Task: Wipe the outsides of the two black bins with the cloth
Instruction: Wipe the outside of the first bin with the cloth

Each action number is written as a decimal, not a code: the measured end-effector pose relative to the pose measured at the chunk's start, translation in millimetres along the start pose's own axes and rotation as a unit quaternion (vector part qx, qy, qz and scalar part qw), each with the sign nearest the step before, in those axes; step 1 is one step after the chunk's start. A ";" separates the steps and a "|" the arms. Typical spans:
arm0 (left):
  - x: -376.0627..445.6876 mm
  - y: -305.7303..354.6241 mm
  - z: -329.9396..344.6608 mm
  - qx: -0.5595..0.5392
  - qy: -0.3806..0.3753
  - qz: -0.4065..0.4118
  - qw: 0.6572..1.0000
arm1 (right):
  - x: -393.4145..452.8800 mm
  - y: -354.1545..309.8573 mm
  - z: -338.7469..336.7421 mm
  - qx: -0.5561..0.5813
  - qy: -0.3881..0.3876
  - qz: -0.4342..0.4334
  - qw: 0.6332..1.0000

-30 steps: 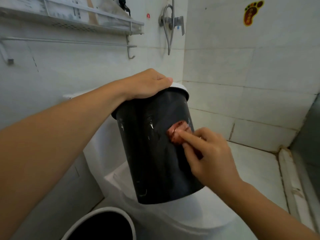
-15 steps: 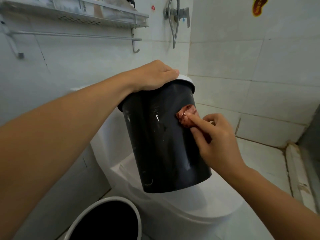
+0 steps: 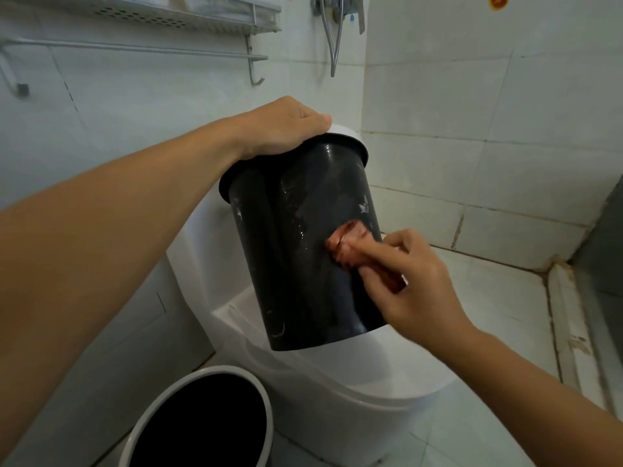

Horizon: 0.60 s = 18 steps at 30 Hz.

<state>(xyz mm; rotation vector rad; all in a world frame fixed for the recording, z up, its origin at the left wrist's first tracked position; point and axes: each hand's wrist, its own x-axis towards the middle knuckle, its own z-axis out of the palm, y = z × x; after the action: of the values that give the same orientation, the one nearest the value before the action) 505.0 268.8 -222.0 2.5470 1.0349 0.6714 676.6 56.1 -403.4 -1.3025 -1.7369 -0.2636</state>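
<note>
Head view: black bin (image 3: 296,244) held tilted above the closed toilet (image 3: 371,375), its base edge hanging just over the lid, rim up near the cistern. Left hand (image 3: 286,128) curls over the bin's top rim and grips it. Right hand (image 3: 414,281) pinches a bunched reddish cloth (image 3: 347,244) and presses it against the bin's outer wall, mid-height on the right side. Wet streaks and pale scuffs show on the wall. The held bin's inside cannot be seen from here. Second bin (image 3: 202,423) stands on the floor at lower left, just beside the toilet base, white rim, dark interior, contents cannot tell. Tiled wall close on the left, with a towel rail (image 3: 135,50) and wire shelf (image 3: 175,13) overhead. Open floor tiles (image 3: 499,298) to the right, ending at a raised kerb (image 3: 566,318).
</note>
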 end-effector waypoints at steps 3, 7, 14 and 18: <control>1.1 3.4 1.4 0.004 0.008 0.011 1.000 | 4.8 0.2 0.6 0.038 0.028 0.050 0.998; 0.6 2.6 1.4 -0.001 -0.001 0.012 1.000 | -16.6 -17.6 9.4 -0.026 -0.062 -0.100 0.993; -5.1 6.7 -1.3 0.004 -0.027 0.041 0.999 | 15.0 0.3 2.9 -0.010 0.049 0.009 0.999; -11.7 12.1 0.6 -0.001 -0.028 0.079 0.996 | 17.3 -1.3 9.4 0.023 0.070 0.023 0.997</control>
<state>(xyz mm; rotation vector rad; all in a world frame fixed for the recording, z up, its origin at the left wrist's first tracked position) 504.9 252.1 -220.7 2.6500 0.8204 0.6376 670.1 72.8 -395.0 -1.2592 -1.5850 -0.2803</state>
